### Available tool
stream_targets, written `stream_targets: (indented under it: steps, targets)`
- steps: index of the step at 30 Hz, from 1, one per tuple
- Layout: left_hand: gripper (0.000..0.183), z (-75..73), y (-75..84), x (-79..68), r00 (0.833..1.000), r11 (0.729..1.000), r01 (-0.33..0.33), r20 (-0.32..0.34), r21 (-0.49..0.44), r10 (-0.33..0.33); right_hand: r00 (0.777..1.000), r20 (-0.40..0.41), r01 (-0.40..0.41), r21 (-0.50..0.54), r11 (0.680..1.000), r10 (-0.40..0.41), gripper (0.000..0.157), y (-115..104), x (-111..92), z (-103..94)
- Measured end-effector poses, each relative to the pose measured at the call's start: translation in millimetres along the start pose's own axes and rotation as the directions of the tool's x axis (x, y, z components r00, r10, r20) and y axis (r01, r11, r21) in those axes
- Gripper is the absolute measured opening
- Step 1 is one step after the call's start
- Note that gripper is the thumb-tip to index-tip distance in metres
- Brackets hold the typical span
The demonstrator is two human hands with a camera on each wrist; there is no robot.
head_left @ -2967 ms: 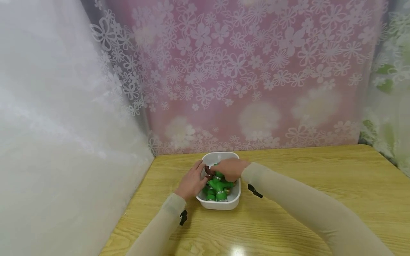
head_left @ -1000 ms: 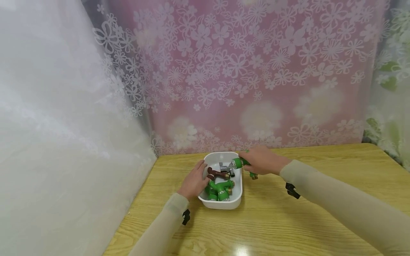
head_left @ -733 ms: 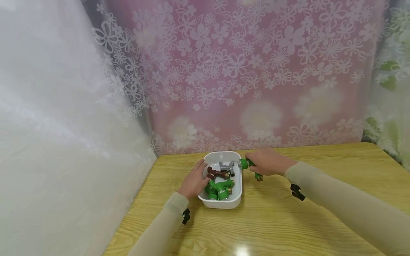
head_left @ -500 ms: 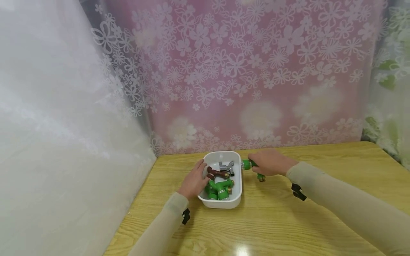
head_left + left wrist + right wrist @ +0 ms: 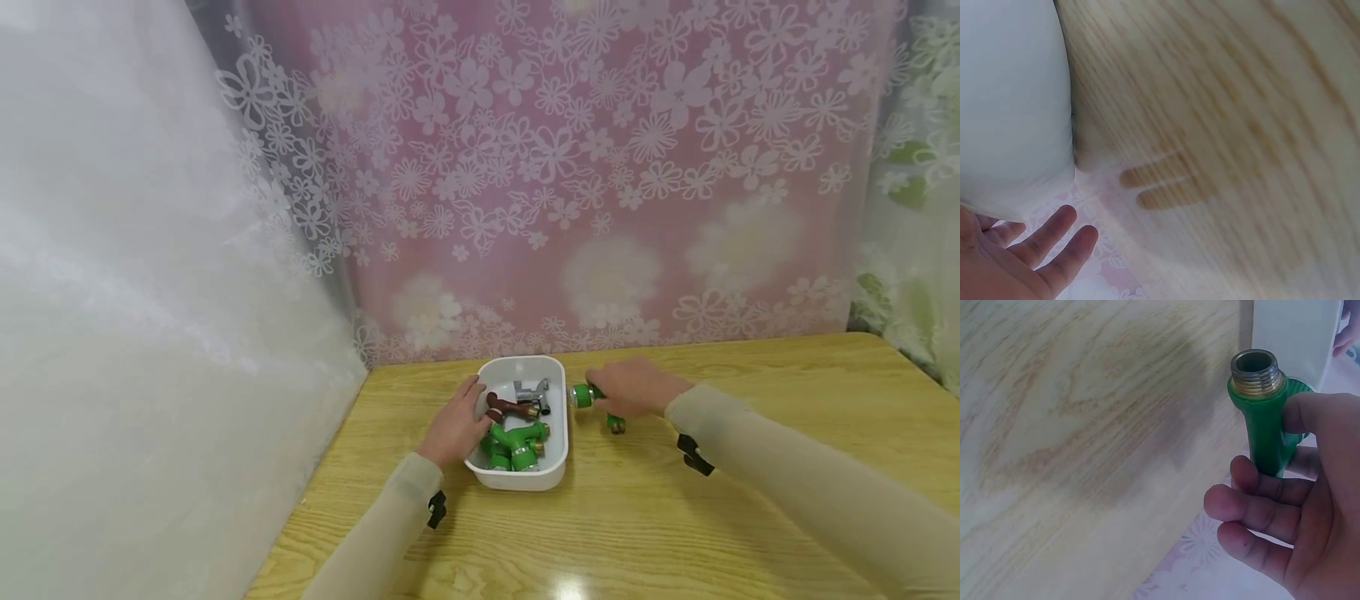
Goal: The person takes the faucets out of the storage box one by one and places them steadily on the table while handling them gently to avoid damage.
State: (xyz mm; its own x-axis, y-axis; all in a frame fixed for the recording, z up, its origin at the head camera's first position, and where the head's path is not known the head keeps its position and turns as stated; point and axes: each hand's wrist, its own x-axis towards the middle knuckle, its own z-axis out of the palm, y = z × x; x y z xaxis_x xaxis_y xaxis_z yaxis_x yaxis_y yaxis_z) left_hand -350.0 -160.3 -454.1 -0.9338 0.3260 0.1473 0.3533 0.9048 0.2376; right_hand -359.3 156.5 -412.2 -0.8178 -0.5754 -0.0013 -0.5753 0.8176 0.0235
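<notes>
My right hand (image 5: pixel 636 386) holds a green Y-shaped hose splitter (image 5: pixel 584 396) just right of the white tub (image 5: pixel 565 433). In the right wrist view the splitter (image 5: pixel 1264 428) shows a threaded brass-coloured end pointing up, with thumb and fingers around its body. My left hand (image 5: pixel 453 425) rests at the tub's left rim, its thumb by the inside edge. The left wrist view shows the left fingers (image 5: pixel 1054 234) fairly straight and spread beside the white wall. Inside the tub lie green splitters (image 5: pixel 521 442), a brown faucet-like fitting (image 5: pixel 510 406) and a silver tap (image 5: pixel 532 393).
The tub stands on a wood-grain table (image 5: pixel 675 508) near its back edge. A pink flowered curtain (image 5: pixel 600 167) hangs behind, and a whitish sheet (image 5: pixel 150 333) borders the left side.
My right hand has lifted the green splitter out of the tub, carried it right over the rim, and lowered it slightly beside the tub. The left hand has stayed at the rim.
</notes>
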Motion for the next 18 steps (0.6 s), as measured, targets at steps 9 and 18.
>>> stream_targets:
  steps: [9,18]
  targets:
    - [0.059,2.7,-0.5,0.5,1.000,1.000,0.001,-0.023,0.015,-0.001,0.998,0.049,-0.038,0.038,0.999,0.036,0.022,3.8,10.2,14.4]
    - [0.059,1.4,0.8,0.7,1.000,1.000,0.014,-0.023,0.023,-0.013,0.998,0.042,-0.050,0.064,0.997,0.047,0.019,5.3,18.3,22.4]
